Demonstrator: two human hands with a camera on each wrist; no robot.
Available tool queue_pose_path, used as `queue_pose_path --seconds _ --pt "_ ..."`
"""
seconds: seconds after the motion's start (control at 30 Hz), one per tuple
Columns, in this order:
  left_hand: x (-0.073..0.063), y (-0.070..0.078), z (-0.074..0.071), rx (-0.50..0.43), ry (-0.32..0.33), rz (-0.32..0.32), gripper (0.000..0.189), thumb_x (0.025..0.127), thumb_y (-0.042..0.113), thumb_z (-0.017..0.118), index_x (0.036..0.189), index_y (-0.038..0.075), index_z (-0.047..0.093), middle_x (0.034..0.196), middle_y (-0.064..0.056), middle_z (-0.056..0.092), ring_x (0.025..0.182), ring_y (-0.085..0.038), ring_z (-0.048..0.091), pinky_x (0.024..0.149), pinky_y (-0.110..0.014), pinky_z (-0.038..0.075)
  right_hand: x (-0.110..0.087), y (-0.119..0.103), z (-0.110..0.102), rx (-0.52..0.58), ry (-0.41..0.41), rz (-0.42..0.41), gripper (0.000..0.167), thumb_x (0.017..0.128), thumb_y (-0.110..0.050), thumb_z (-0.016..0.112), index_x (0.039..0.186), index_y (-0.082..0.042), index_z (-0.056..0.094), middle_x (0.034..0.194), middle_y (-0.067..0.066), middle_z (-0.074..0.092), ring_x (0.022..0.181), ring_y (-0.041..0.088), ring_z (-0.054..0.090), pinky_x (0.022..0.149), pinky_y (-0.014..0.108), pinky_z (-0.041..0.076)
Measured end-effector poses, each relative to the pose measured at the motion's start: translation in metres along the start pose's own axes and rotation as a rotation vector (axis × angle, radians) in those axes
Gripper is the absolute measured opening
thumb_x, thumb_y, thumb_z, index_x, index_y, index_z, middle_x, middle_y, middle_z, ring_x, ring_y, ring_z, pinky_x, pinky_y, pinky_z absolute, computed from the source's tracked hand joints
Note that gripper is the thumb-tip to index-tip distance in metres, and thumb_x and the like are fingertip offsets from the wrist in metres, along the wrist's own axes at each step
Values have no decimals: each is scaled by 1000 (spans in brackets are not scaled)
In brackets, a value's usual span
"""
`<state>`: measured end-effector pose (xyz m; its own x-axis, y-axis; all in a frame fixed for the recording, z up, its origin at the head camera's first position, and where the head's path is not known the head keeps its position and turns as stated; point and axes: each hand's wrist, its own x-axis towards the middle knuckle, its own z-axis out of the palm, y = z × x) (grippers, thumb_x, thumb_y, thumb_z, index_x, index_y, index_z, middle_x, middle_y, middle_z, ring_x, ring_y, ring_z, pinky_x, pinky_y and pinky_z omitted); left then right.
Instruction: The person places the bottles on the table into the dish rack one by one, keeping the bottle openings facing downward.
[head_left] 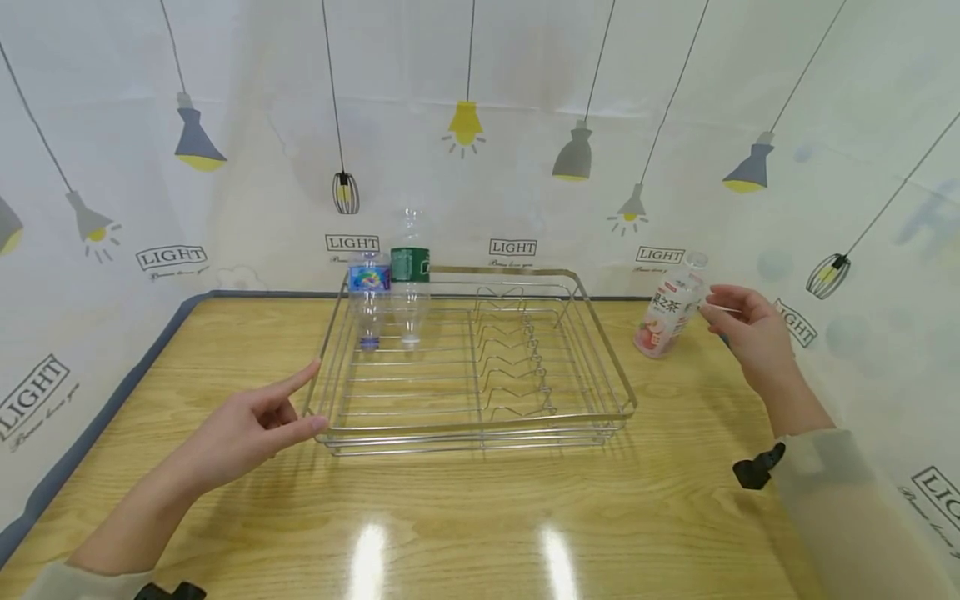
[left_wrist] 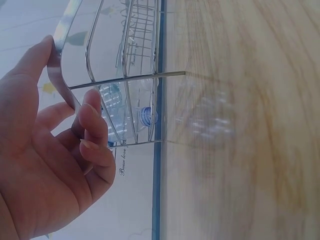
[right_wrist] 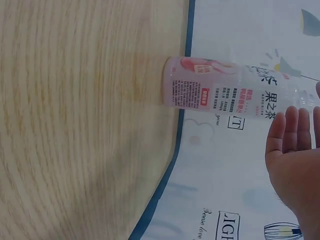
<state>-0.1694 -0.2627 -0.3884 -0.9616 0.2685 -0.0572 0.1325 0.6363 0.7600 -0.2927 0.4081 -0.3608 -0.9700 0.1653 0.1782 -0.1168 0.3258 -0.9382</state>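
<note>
My left hand (head_left: 238, 429) is at the near left corner of a wire dish rack (head_left: 480, 423), thumb and index finger extended against its rim. The left wrist view shows the other fingers loosely bent beside the wires. At the rack's far left, two clear plastic bottles stand cap down: one with a blue label (head_left: 370, 278) and blue cap, one with a green label (head_left: 409, 264). A pinkish fruit tea bottle (head_left: 663, 312) stands upright to the right of the rack. Beside it is my right hand (head_left: 757, 337), fingers extended; whether they touch it I cannot tell.
The wooden table (head_left: 450, 517) holds the rack in its middle. A pale backdrop (head_left: 525, 192) printed with lamps rises behind and along both sides. Bent wire dividers (head_left: 513, 358) line the rack's right half.
</note>
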Motion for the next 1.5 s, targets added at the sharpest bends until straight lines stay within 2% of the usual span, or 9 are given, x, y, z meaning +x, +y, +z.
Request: queue_pose_path --seconds 0.2,0.27,0.33,0.43,0.53,0.6,0.7,1.03,1.5 --pt "0 -2 1 -6 1 -1 84 104 45 76 174 27 32 92 -7 66 71 -14 50 59 -32 44 5 9 1 -51 9 37 43 108 -27 73 148 -25 58 129 -21 56 114 -1 55 87 7 52" --pt "-1 -2 1 -8 2 1 84 104 44 76 174 27 32 92 -7 66 70 -14 50 58 -32 44 8 12 2 -55 16 58 53 108 -29 73 156 -25 53 139 -16 56 119 0 54 91 7 51" --pt "-1 -3 1 -9 3 4 85 104 44 76 174 27 32 92 -7 66 70 -14 50 58 -32 44 11 14 2 -74 21 78 63 108 -32 72 165 -27 46 156 -3 53 132 6 54 102 11 50" --pt "-1 -2 1 -3 6 2 85 104 44 76 174 27 32 92 -6 66 70 -14 50 59 -31 44 16 17 3 -87 9 105 77 109 -37 70 175 -27 30 178 12 32 155 22 44 126 28 42" --pt "-1 -1 1 0 6 -5 85 104 45 76 174 27 32 92 -5 65 71 -14 49 59 -31 43 22 21 5 -70 -16 135 85 109 -40 68 178 -26 19 184 15 18 168 32 28 136 49 27" --pt "-1 -1 1 -3 5 -7 85 104 45 76 174 27 32 92 -5 65 71 -14 49 59 -32 43 26 25 7 -55 -27 158 90 109 -39 70 178 -25 14 184 16 14 169 35 24 137 55 23" --pt "-1 -1 1 -8 3 -10 85 104 46 76 174 28 32 92 -5 64 71 -14 49 59 -32 43 31 29 11 -39 -40 187 93 109 -38 70 179 -25 10 184 16 12 170 36 22 137 56 21" --pt "-1 0 1 -18 5 -2 84 104 45 76 174 29 32 91 -6 64 71 -15 49 59 -32 43 42 38 23 -50 -29 201 100 107 -36 73 178 -17 5 182 20 18 167 39 26 135 54 27" --pt "-2 -1 -1 -53 -11 4 84 105 43 76 174 28 32 90 -8 64 69 -14 48 57 -31 44 46 47 35 -99 -32 188 97 108 -37 73 178 -12 10 179 23 25 161 39 33 131 54 35"
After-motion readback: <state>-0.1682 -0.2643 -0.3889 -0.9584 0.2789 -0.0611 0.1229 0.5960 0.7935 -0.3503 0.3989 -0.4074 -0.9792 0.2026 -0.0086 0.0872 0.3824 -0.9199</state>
